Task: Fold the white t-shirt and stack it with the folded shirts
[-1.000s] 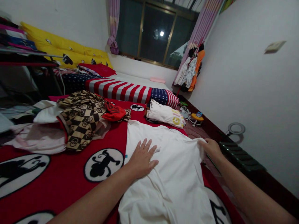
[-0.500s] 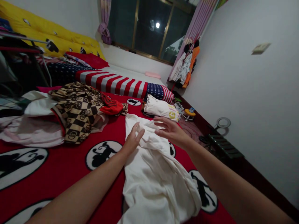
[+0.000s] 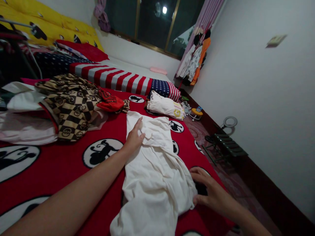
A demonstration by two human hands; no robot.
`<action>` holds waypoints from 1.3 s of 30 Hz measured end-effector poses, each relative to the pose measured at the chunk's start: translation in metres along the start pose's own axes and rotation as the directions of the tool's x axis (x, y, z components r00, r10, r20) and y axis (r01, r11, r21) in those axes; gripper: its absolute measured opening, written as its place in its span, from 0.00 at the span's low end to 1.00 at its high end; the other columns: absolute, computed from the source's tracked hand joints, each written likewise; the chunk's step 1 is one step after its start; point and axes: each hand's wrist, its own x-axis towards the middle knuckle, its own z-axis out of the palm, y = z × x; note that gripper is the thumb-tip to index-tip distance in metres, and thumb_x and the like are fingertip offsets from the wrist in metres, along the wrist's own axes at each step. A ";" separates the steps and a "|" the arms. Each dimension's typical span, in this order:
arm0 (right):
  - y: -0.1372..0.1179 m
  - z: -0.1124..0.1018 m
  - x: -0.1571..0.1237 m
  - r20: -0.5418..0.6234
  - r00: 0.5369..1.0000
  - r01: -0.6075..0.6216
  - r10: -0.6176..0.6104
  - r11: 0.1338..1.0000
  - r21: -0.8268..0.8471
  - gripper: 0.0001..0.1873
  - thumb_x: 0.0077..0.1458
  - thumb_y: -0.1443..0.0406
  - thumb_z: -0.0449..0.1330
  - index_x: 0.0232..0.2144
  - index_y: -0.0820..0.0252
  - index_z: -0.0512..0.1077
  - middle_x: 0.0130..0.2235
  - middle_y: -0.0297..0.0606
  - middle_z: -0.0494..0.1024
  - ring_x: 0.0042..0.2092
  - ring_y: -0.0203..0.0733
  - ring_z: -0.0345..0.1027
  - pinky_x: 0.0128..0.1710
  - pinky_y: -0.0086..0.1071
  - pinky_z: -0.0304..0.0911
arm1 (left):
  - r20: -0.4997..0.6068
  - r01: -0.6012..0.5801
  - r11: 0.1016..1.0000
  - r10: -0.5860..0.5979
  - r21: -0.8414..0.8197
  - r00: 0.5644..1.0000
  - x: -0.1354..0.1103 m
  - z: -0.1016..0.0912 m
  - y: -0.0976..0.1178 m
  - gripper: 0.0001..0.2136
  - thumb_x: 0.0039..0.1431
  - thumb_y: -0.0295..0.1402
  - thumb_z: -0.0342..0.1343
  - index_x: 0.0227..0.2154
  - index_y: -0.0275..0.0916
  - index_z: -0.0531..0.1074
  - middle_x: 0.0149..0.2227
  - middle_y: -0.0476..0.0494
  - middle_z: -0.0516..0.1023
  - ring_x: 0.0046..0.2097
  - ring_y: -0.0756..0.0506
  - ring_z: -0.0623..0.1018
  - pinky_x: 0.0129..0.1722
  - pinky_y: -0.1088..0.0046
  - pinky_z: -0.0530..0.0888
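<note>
- Head view: a person bends both hands to a white garment (image 3: 157, 177) spread lengthwise on an oval-patterned red cover (image 3: 61, 160), its far end flat and nearly straight-edged, its near portion rumpled.
- Left hand (image 3: 134, 140) rests along the garment's left edge near the far end, fingers pointing ahead and thumb apart, clenched on nothing; how firmly it presses cannot be told.
- Right hand (image 3: 213, 190) curves beside the right edge of the nearer, looser cloth, fingers and thumb spread with a gap between them; the thumb tip lies at a corner of the fabric, though whether it touches cannot be told.
- Folding the garment into a narrow strip appears to be the step in hand: the far part looks neatly laid, while the nearer part seems unfinished.
- Judging by the creases, the next move calls for a light pinch on that loose right edge, with the left hand steadying the far part so it does not slide.
- Just beyond the far end sits a stack of folded clothes (image 3: 164, 106); to the left lies a brown checked garment (image 3: 73, 105), loosely heaped.
</note>
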 end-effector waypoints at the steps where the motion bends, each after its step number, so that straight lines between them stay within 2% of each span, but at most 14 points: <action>1: -0.002 0.009 -0.001 -0.042 0.998 0.036 -0.035 0.999 0.006 0.22 0.48 0.57 0.67 0.46 0.55 0.73 0.52 0.46 0.69 0.54 0.50 0.64 0.53 0.40 0.60 | 0.003 -0.004 1.000 0.004 0.017 1.000 0.000 0.000 -0.001 0.37 0.49 0.25 0.56 0.64 0.43 0.54 0.64 0.41 0.61 0.59 0.40 0.69 0.56 0.63 0.67; 4: -0.001 0.031 0.003 -0.135 0.987 0.093 -0.087 0.995 0.043 0.15 0.54 0.61 0.61 0.44 0.55 0.73 0.54 0.46 0.70 0.55 0.50 0.63 0.54 0.41 0.59 | 0.000 -0.019 0.998 0.019 0.063 1.000 0.001 -0.001 -0.002 0.38 0.49 0.24 0.55 0.65 0.43 0.52 0.64 0.40 0.61 0.60 0.41 0.67 0.57 0.63 0.66; 7: 0.001 0.032 0.012 -0.228 0.973 0.058 -0.020 0.985 0.162 0.11 0.57 0.60 0.56 0.39 0.57 0.73 0.38 0.40 0.76 0.41 0.45 0.69 0.40 0.34 0.66 | -0.003 -0.033 0.995 0.034 0.091 0.999 0.001 -0.002 -0.002 0.37 0.50 0.24 0.54 0.65 0.41 0.52 0.64 0.39 0.61 0.63 0.41 0.63 0.60 0.64 0.62; 9: -0.004 0.021 0.019 -0.279 0.959 0.023 0.060 0.958 0.285 0.12 0.57 0.58 0.56 0.38 0.58 0.73 0.31 0.36 0.74 0.34 0.40 0.67 0.33 0.30 0.64 | -0.003 -0.030 0.995 0.031 0.099 1.000 0.001 -0.002 -0.001 0.37 0.50 0.23 0.54 0.65 0.41 0.52 0.64 0.40 0.60 0.63 0.41 0.63 0.60 0.64 0.62; 12: -0.019 -0.011 0.027 -0.320 0.921 -0.050 0.224 0.880 0.472 0.16 0.54 0.55 0.59 0.40 0.59 0.72 0.32 0.35 0.73 0.31 0.37 0.65 0.29 0.27 0.61 | -0.002 -0.017 0.993 0.017 0.114 1.000 0.001 -0.002 0.000 0.37 0.50 0.22 0.54 0.65 0.42 0.52 0.64 0.40 0.61 0.63 0.41 0.63 0.61 0.64 0.62; 16: -0.031 -0.048 0.027 -0.247 0.888 -0.186 0.387 0.796 0.576 0.20 0.49 0.52 0.64 0.38 0.61 0.74 0.30 0.36 0.74 0.27 0.37 0.65 0.24 0.26 0.59 | 0.018 -0.015 0.989 0.013 0.147 1.000 0.002 -0.003 0.001 0.37 0.51 0.22 0.54 0.65 0.38 0.51 0.64 0.37 0.60 0.64 0.40 0.62 0.62 0.65 0.59; 19: -0.026 -0.051 0.022 -0.265 0.912 -0.160 0.314 0.865 0.475 0.20 0.47 0.50 0.64 0.35 0.60 0.76 0.33 0.40 0.76 0.35 0.43 0.69 0.32 0.30 0.64 | 0.018 0.019 0.986 -0.022 0.166 1.000 0.003 -0.002 0.001 0.37 0.51 0.21 0.54 0.66 0.37 0.50 0.63 0.34 0.61 0.64 0.40 0.62 0.62 0.64 0.59; 22: -0.018 -0.036 0.013 -0.200 0.941 -0.148 0.273 0.864 0.482 0.24 0.52 0.48 0.60 0.44 0.57 0.74 0.42 0.43 0.77 0.44 0.48 0.70 0.42 0.36 0.66 | 0.006 0.045 0.985 -0.047 0.166 0.999 0.003 -0.001 0.001 0.37 0.52 0.21 0.54 0.65 0.36 0.50 0.63 0.33 0.61 0.64 0.39 0.62 0.61 0.64 0.60; 24: -0.013 -0.024 0.006 -0.074 0.972 -0.141 0.225 0.800 0.583 0.33 0.50 0.45 0.60 0.54 0.54 0.68 0.50 0.46 0.74 0.50 0.51 0.68 0.48 0.40 0.64 | -0.002 0.049 0.986 -0.049 0.161 0.999 0.003 -0.001 0.000 0.36 0.52 0.21 0.53 0.65 0.36 0.51 0.63 0.34 0.61 0.63 0.39 0.63 0.61 0.64 0.61; 27: -0.006 -0.012 -0.005 0.088 0.994 -0.105 0.060 0.704 0.703 0.53 0.37 0.42 0.67 0.62 0.51 0.57 0.61 0.48 0.64 0.60 0.56 0.59 0.55 0.43 0.57 | -0.009 0.049 0.983 -0.049 0.179 0.999 0.003 0.000 -0.001 0.36 0.52 0.21 0.53 0.65 0.35 0.51 0.62 0.34 0.62 0.62 0.39 0.65 0.60 0.64 0.62; 29: -0.003 -0.008 -0.009 0.128 0.991 -0.117 0.039 0.718 0.686 0.59 0.32 0.46 0.71 0.64 0.51 0.54 0.62 0.48 0.61 0.62 0.57 0.56 0.57 0.45 0.54 | -0.015 0.061 0.976 -0.059 0.209 0.998 0.003 0.000 -0.002 0.35 0.52 0.22 0.53 0.65 0.33 0.52 0.61 0.32 0.64 0.61 0.38 0.66 0.60 0.63 0.63; 31: -0.004 -0.004 -0.008 0.080 0.993 -0.118 0.087 0.795 0.595 0.54 0.34 0.53 0.72 0.62 0.53 0.58 0.61 0.49 0.64 0.61 0.57 0.57 0.59 0.46 0.52 | -0.017 0.076 0.967 -0.074 0.243 0.997 0.002 0.001 -0.001 0.35 0.53 0.23 0.54 0.64 0.32 0.52 0.60 0.31 0.65 0.60 0.37 0.67 0.59 0.62 0.64; 34: -0.011 0.002 -0.003 -0.088 0.985 -0.090 0.148 0.877 0.472 0.36 0.40 0.57 0.68 0.53 0.59 0.70 0.55 0.49 0.72 0.58 0.58 0.62 0.58 0.48 0.55 | -0.008 0.072 0.959 -0.073 0.274 0.997 0.000 0.001 0.001 0.34 0.54 0.24 0.54 0.64 0.32 0.52 0.60 0.30 0.66 0.61 0.37 0.67 0.59 0.62 0.64; 39: -0.022 0.004 0.001 -0.335 0.904 -0.043 0.265 0.836 0.547 0.19 0.40 0.57 0.68 0.36 0.59 0.75 0.43 0.46 0.79 0.44 0.53 0.73 0.40 0.37 0.70 | 0.012 0.049 0.961 -0.054 0.272 0.998 -0.002 0.000 0.004 0.34 0.54 0.23 0.54 0.64 0.32 0.52 0.60 0.31 0.66 0.61 0.38 0.66 0.59 0.63 0.64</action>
